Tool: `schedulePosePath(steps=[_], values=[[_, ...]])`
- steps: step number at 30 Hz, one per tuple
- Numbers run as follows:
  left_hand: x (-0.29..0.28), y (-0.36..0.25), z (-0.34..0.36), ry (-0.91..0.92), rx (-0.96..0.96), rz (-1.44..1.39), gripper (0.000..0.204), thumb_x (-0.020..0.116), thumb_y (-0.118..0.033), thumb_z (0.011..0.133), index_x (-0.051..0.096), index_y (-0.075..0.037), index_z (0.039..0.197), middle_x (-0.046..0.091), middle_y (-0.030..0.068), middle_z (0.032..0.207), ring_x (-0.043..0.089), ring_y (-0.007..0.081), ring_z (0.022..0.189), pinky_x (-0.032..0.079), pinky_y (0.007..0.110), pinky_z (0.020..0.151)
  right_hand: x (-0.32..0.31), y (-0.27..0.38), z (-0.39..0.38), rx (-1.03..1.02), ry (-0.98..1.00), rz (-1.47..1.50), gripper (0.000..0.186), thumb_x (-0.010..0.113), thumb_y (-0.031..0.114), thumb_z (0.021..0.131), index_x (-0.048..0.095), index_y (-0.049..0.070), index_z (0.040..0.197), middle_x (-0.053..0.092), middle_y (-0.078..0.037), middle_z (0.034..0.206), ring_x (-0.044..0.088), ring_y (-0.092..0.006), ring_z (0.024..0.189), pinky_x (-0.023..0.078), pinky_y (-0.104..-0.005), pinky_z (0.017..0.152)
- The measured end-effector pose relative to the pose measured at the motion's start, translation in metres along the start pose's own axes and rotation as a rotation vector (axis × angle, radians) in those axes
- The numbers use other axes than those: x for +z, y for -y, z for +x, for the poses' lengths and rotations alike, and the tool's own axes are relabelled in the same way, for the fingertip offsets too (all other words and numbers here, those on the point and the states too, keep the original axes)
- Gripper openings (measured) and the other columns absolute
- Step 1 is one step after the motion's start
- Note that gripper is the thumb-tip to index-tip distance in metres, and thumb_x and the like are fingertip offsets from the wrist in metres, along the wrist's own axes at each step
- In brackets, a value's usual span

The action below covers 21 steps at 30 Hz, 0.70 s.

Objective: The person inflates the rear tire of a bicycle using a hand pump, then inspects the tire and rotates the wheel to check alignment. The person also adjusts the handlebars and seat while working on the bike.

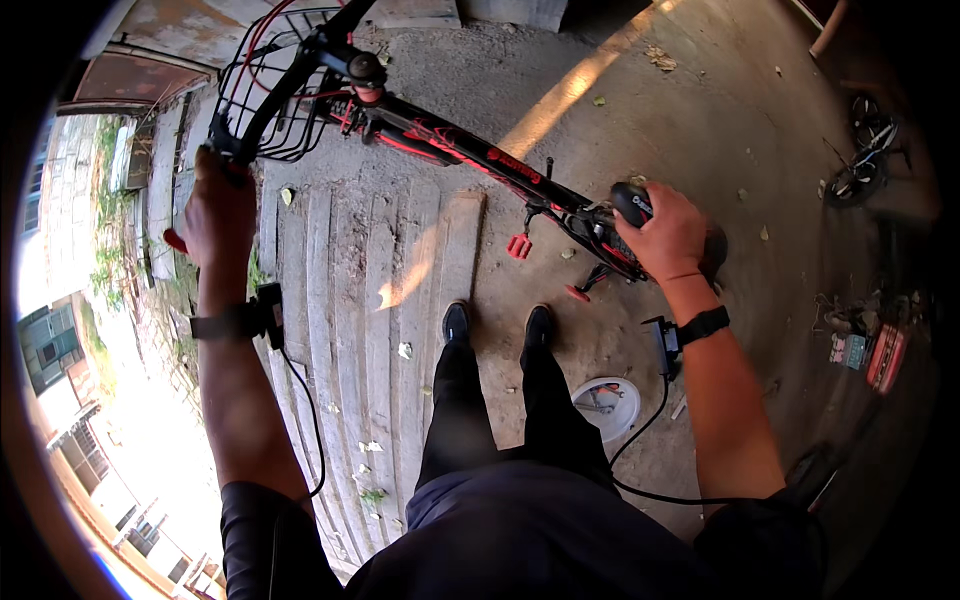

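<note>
A small black and red bicycle [470, 150] stands across in front of me, its front end to the left. My left hand [218, 215] is closed round the left end of the black handlebar [272, 112]; a red part sticks out beside the wrist. With fingers curled over it, my right hand [668, 230] grips the black saddle [630, 202] at the rear. A black wire basket [262, 85] is fixed ahead of the handlebar. Below the frame hang a red pedal [519, 246] and a red-tipped part [578, 292]. Most of the wheels are hidden.
A white bowl [608, 400] with metal tools sits on the floor by my right leg. Wooden planks [375, 350] lie lengthwise at the left. Another small bicycle [865, 150] is at the far right, and a red box [886, 358] lies nearer on that side.
</note>
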State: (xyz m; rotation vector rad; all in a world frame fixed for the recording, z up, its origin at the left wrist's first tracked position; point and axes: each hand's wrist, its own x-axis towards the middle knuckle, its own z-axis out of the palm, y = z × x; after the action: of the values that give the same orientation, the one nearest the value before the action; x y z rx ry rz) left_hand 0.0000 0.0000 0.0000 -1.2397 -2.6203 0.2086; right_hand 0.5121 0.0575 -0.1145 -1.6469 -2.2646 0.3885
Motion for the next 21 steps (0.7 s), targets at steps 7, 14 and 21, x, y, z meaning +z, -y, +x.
schedulePosePath(steps=[7,14,21], values=[[0.03,0.039,-0.041,-0.077,-0.012,-0.049,0.073,0.073,-0.044,0.09,0.045,-0.01,0.148,0.074,0.0232,0.105,0.071,0.0447,0.09,0.056,0.055,0.073,-0.005,0.013,-0.038,-0.066,-0.075,0.026,0.043,0.086,0.024,0.062,0.068,0.011,0.099,0.065,-0.009,0.086,0.063,-0.0336,0.082,0.051,-0.0448,0.077],[0.078,0.103,-0.073,-0.185,0.096,-0.065,0.076,0.069,-0.035,0.091,0.039,0.004,0.15,0.055,0.0311,0.14,0.055,0.0464,0.126,0.046,0.053,0.105,0.0,0.027,-0.066,-0.003,-0.091,0.125,0.047,0.089,0.022,0.056,0.064,0.014,0.094,0.06,-0.004,0.082,0.062,-0.0274,0.081,0.048,-0.0419,0.077],[0.064,0.094,-0.09,-0.017,0.006,0.08,0.066,0.067,-0.028,0.089,0.044,0.005,0.141,0.06,0.0291,0.126,0.06,0.0462,0.115,0.049,0.055,0.098,-0.002,0.02,-0.071,0.03,-0.029,0.184,0.049,0.091,0.023,0.053,0.064,0.016,0.094,0.057,-0.001,0.082,0.061,-0.0246,0.082,0.046,-0.039,0.077]])
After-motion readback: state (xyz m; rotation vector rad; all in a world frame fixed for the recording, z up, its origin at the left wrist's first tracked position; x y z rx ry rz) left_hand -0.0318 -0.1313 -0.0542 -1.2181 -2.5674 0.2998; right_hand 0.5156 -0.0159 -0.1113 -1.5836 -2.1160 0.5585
